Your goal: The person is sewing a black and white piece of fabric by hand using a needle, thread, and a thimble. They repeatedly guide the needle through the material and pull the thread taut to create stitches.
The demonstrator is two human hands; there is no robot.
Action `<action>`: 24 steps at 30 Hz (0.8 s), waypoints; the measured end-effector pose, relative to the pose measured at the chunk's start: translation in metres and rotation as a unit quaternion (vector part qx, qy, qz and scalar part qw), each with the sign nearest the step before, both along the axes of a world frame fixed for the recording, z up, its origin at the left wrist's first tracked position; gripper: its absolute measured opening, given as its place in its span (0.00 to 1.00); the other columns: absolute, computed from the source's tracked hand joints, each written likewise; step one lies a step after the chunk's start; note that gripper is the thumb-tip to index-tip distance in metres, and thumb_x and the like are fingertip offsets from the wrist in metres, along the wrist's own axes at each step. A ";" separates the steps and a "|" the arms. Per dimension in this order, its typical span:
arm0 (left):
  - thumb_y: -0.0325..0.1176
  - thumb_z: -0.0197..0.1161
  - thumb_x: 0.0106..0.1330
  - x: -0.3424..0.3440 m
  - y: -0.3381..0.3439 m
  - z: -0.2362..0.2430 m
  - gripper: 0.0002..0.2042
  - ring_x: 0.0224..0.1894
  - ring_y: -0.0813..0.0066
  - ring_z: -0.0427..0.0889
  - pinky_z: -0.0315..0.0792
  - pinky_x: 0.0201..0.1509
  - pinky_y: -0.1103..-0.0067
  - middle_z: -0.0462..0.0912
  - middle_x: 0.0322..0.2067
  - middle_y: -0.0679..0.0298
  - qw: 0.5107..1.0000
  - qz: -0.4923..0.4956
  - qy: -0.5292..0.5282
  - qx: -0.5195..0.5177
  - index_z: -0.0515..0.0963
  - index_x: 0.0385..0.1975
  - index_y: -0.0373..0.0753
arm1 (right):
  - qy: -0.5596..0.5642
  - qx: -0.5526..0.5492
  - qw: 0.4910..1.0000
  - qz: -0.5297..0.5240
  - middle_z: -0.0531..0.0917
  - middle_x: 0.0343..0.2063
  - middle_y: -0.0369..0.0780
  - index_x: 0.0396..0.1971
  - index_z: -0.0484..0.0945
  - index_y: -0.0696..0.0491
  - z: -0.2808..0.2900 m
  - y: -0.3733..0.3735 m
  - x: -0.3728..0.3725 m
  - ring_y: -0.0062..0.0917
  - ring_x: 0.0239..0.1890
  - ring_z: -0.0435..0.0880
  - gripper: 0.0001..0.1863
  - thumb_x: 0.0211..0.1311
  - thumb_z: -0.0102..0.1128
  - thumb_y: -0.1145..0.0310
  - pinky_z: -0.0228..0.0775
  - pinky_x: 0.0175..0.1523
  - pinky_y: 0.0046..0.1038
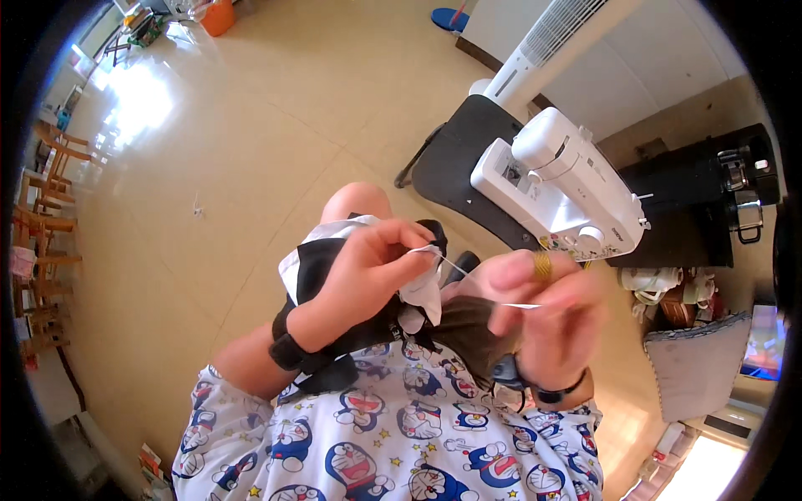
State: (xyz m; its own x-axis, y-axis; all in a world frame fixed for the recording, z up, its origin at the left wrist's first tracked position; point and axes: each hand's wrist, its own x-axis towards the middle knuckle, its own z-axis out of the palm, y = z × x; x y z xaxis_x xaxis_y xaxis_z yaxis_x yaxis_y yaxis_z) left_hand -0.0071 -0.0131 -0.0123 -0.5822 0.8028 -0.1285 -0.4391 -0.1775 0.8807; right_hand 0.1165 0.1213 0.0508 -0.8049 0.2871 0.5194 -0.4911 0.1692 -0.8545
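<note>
My left hand (372,271) is closed on the edge of a small white cloth (424,292), with black and white fabric (307,265) lying over my lap beneath it. A white thread (455,270) runs from the pinched cloth toward my right hand (555,326), whose fingers are curled around it and blurred by motion. A yellow ribbed thimble or ring (543,265) is on a finger of that hand. Whether a needle is between the fingertips I cannot tell.
A white sewing machine (560,192) stands on a dark stand (455,154) at front right, beside a black counter (677,234) with metal pots and a white fan (526,54). Wooden chairs (54,184) line the left, an orange bucket (217,18) sits behind, and a grey padded item (693,367) is right.
</note>
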 end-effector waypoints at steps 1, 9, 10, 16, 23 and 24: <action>0.23 0.57 0.57 -0.003 -0.004 -0.004 0.03 0.32 0.85 0.73 0.67 0.36 0.87 0.74 0.33 0.67 1.000 0.005 -0.017 0.024 0.72 0.24 0.33 | 0.002 -0.055 0.998 0.026 0.78 0.26 0.45 0.36 0.63 0.51 0.004 0.007 0.003 0.24 0.16 0.73 0.06 0.61 0.47 0.70 0.64 0.21 0.19; 0.24 0.58 0.56 -0.011 -0.009 0.000 0.02 0.41 0.82 0.71 0.64 0.45 0.84 0.75 0.32 0.66 0.999 0.010 -0.043 0.026 0.73 0.23 0.35 | 0.181 -0.208 0.960 0.042 0.71 0.17 0.36 0.32 0.61 0.53 0.052 0.068 0.074 0.20 0.12 0.69 0.08 0.58 0.51 0.74 0.61 0.15 0.21; 0.23 0.57 0.55 -0.010 -0.008 0.001 0.03 0.37 0.83 0.72 0.65 0.42 0.85 0.75 0.33 0.67 0.999 0.018 -0.034 0.025 0.72 0.22 0.36 | 0.213 -0.215 0.953 0.012 0.71 0.19 0.36 0.30 0.62 0.52 0.055 0.076 0.090 0.19 0.10 0.68 0.06 0.58 0.50 0.74 0.58 0.12 0.20; 0.23 0.58 0.55 -0.009 -0.012 0.001 0.03 0.37 0.83 0.71 0.64 0.43 0.85 0.73 0.35 0.66 0.999 0.026 -0.039 0.028 0.72 0.22 0.37 | 0.294 -0.359 0.885 0.019 0.66 0.16 0.35 0.29 0.63 0.58 0.075 0.110 0.161 0.15 0.06 0.64 0.06 0.61 0.43 0.71 0.56 0.10 0.14; 0.23 0.58 0.53 -0.007 -0.008 0.001 0.04 0.36 0.84 0.70 0.63 0.43 0.85 0.72 0.38 0.66 0.999 0.021 -0.014 0.024 0.70 0.21 0.38 | 0.333 -0.381 0.862 -0.025 0.64 0.21 0.35 0.30 0.63 0.58 0.077 0.125 0.204 0.15 0.06 0.63 0.08 0.64 0.38 0.70 0.55 0.10 0.14; 0.23 0.58 0.53 -0.006 -0.008 0.001 0.04 0.36 0.84 0.70 0.63 0.43 0.85 0.72 0.38 0.66 0.999 0.019 -0.014 0.023 0.70 0.21 0.38 | 0.333 -0.391 0.858 -0.025 0.64 0.21 0.35 0.30 0.63 0.57 0.077 0.126 0.206 0.14 0.07 0.62 0.07 0.64 0.38 0.70 0.55 0.10 0.14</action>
State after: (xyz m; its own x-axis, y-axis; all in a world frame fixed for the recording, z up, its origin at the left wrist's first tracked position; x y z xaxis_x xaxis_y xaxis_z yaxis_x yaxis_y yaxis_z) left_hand -0.0135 -0.0208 -0.0110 -0.6093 0.7855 -0.1083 -0.4552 -0.2347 0.8589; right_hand 0.3222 0.2471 0.1273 -0.3807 0.7827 0.4924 -0.9232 -0.2918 -0.2499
